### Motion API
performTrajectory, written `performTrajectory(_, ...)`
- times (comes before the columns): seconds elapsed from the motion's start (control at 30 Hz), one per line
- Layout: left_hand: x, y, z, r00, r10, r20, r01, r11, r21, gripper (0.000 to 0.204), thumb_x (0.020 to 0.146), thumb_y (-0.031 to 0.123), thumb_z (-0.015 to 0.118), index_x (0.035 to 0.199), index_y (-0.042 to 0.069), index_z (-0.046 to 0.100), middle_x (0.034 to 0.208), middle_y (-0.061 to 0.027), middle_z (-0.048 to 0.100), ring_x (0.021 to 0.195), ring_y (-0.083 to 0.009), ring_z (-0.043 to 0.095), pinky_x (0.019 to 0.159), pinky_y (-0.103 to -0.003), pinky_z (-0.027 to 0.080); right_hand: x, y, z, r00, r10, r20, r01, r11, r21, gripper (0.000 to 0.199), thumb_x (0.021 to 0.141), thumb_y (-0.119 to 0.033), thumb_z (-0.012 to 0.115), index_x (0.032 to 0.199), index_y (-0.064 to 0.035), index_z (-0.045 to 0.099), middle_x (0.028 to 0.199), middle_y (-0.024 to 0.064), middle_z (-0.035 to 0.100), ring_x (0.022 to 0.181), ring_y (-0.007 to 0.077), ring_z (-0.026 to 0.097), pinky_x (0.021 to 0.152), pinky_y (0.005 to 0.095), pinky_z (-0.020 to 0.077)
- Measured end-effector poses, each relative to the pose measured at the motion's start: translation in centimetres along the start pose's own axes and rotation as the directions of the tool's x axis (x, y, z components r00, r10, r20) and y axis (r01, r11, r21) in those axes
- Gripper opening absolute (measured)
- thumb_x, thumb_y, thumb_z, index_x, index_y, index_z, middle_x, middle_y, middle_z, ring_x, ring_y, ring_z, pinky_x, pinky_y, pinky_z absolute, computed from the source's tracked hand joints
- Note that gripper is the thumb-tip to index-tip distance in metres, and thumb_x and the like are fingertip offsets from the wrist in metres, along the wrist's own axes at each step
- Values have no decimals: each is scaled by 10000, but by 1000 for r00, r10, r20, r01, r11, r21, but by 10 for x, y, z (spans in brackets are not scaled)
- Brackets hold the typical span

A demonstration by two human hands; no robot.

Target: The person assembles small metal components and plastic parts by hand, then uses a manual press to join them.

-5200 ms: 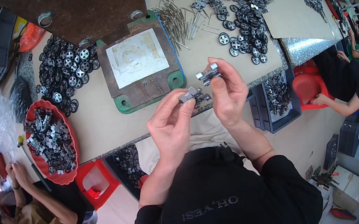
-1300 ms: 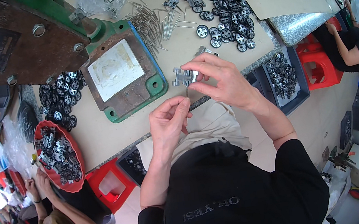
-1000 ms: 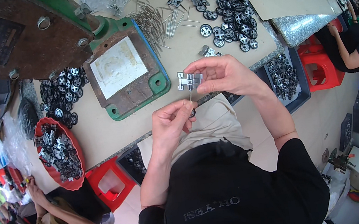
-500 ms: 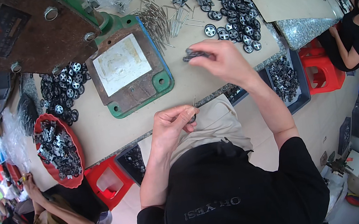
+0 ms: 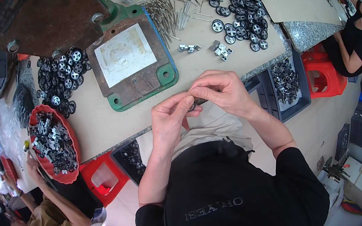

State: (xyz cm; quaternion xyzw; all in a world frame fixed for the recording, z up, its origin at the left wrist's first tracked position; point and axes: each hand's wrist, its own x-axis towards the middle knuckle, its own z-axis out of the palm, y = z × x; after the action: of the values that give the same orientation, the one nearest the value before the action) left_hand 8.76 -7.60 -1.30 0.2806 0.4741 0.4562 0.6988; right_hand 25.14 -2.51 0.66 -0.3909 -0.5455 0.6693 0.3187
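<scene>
My left hand (image 5: pixel 170 117) is closed in a pinch on a small black wheel (image 5: pixel 191 107), which shows partly under the fingers. Its fingertips meet those of my right hand (image 5: pixel 223 92) in front of the table edge. My right thumb and forefinger are pressed together; what they grip is mostly hidden. Beyond my hands, two small grey-and-black plastic parts lie apart on the table, one clip-like part (image 5: pixel 189 47) nearer the press and one bracket-like part (image 5: pixel 221 50) to its right. Loose metal pins (image 5: pixel 163 16) lie farther back, beside a pile of black wheels with silver spokes (image 5: pixel 242 21).
A green press (image 5: pixel 117 104) with a white plate (image 5: pixel 125 55) stands left of centre. More wheels (image 5: pixel 65 76) and a red bowl of parts (image 5: pixel 76 146) are at left. Grey bins (image 5: pixel 306 95) and red stools (image 5: pixel 324 79) stand below table height. Two people sit at either side.
My right hand has come back from over the table to meet my left hand. The dark part it held is no longer seen in it; two small parts now show on the table there.
</scene>
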Motion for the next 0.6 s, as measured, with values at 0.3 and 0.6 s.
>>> performTrajectory(0.3,-6,6,3,999,39,-11,-41,965,-260,360,907,-14,396,1267,-22,408,1200,-160,512,1089,-223,530,932,-327,468,-1,16,11,977,-160,-139,158,987,-27,103,824,-46,610,882,21,663,865,71,608,758,96,580,646,216,459)
performTrajectory(0.6,-7,6,2,999,46,4,-43,956,-292,380,903,-18,418,1281,-44,378,1163,-150,532,1042,-204,559,933,-292,460,-1,16,11,988,52,-148,-21,979,205,137,862,-97,576,906,8,652,820,44,608,668,67,510,558,199,396)
